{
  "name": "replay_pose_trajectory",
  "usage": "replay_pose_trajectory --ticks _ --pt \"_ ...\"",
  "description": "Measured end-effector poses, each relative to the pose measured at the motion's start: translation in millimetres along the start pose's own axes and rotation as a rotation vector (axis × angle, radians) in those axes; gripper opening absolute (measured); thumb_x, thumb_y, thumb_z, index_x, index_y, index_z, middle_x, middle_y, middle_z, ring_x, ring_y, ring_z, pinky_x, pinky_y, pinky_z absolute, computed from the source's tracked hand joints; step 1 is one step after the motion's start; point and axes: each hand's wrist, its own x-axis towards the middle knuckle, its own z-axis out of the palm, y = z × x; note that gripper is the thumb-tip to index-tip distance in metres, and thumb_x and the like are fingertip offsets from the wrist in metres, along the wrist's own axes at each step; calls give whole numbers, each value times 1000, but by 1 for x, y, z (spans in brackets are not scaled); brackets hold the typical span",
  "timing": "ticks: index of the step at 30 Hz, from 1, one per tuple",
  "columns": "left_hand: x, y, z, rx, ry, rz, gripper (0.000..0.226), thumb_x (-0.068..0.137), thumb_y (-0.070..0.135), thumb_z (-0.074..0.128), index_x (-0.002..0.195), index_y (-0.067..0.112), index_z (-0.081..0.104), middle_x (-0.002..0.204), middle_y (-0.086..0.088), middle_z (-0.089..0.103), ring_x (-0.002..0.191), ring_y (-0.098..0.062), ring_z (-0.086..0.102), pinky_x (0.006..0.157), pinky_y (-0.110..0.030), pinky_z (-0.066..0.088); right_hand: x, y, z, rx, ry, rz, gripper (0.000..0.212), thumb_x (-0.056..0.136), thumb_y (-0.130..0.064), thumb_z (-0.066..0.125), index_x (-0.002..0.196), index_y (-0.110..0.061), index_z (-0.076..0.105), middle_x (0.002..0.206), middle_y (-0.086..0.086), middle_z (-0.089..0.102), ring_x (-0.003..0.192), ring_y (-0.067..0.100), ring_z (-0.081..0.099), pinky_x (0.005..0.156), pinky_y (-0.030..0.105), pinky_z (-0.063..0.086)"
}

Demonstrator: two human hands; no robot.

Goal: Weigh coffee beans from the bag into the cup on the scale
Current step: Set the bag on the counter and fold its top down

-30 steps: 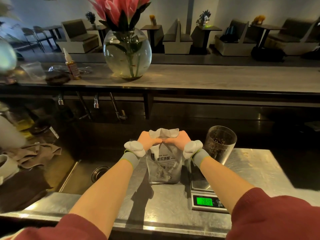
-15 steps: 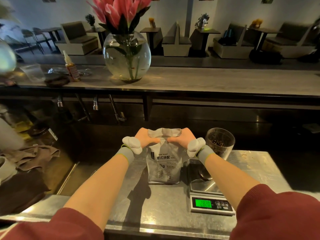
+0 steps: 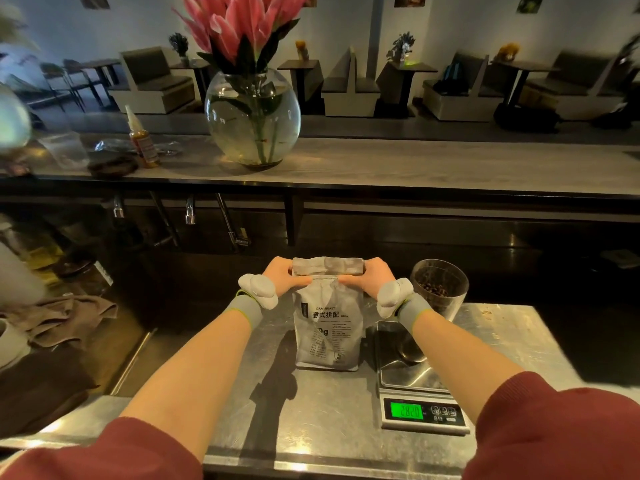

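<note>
Both my hands pinch the folded top of the coffee bag [image 3: 327,327]: left hand [image 3: 282,279] at its left corner, right hand [image 3: 372,280] at its right corner; the bag stands upright on the steel counter [image 3: 311,417], just left of the scale [image 3: 414,382]; the cup [image 3: 439,287] (dark beans inside) sits on the scale's far end, near my right wrist.
</note>
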Motion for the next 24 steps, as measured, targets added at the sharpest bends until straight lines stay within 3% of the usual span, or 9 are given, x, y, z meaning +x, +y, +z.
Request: replay_pose_trajectory --ticks 3,9,14,17,19,21,24 --pt "2 0 2 19 52 -12 31 84 7 64 113 -3 64 109 -21 68 104 -29 63 83 -31 49 1 -1 -3 -31 -9 -19 33 83 -28 70 104 -3 68 101 11 70 92 22 65 79 28 51" --pt "0 -6 14 -29 176 -26 33 85 9 63 115 -3 63 113 -21 68 108 -32 62 83 -28 45 -2 -3 4 -27 37 -35 31 84 -25 70 106 -2 69 104 15 71 99 28 67 90 37 54" --pt "1 -8 6 -68 96 0 29 83 9 65 110 -2 66 112 -21 68 107 -31 63 92 -38 51 -6 -2 2 55 30 -42 24 84 -21 70 103 -6 70 102 12 71 96 24 67 83 31 52" --pt "-1 -7 2 -63 50 6 30 82 10 67 109 -2 66 108 -19 69 99 -26 63 85 -33 51 -11 -2 2 81 15 -45 25 83 -20 70 106 -9 69 103 10 71 97 21 66 85 30 52" --pt "-4 -4 2 -34 23 14 30 80 9 69 107 -2 65 98 -14 66 93 -23 60 78 -28 49 -17 -5 3 68 18 -57 17 83 -19 71 97 -10 69 94 7 70 89 18 64 81 28 51" --pt "-3 0 1 30 23 21 31 77 9 71 106 -1 64 94 -9 61 92 -21 57 83 -33 49 -20 -8 3 53 13 -86 9 82 -17 71 79 -15 63 79 -1 62 78 14 58 71 23 47" --pt "-6 8 3 136 -12 74 42 74 9 73 114 6 60 104 -3 57 99 -16 54 90 -31 47 -27 -10 8 96 -3 -105 10 79 -12 73 86 -11 66 77 -3 61 80 14 59 68 20 48"
